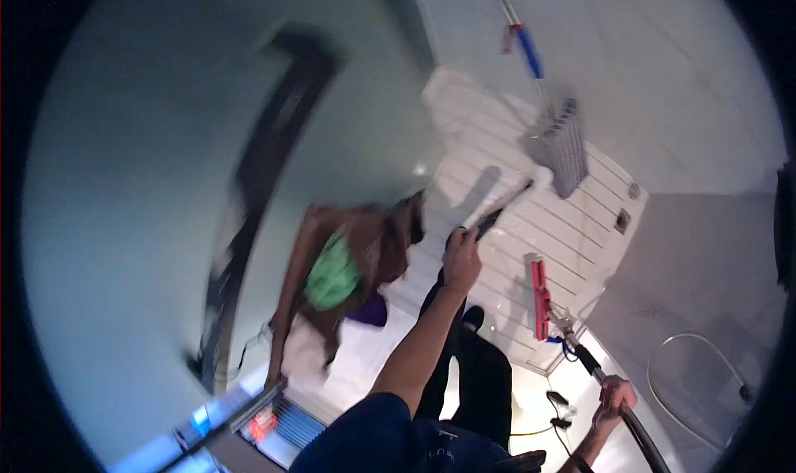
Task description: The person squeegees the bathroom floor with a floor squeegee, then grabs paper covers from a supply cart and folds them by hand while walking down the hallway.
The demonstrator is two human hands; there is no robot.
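Observation:
My left hand (463,261) reaches forward over the floor, fingers closed around the near end of a slim white stick-like tool (502,207). A dark strip runs along its lower side; its exact kind is unclear. Down at the right, my right hand (616,398) is wrapped around the dark pole of a mop. The red mop head (541,299) lies low over the white floor, joined to the pole by a metal bracket.
A grey flat mop (568,150) with a blue and silver pole leans at the wall. A brown basket (286,307) with green and purple cloths stands left. A floor drain (622,220), a thin hose (655,357) and a glass wall (149,183) are around.

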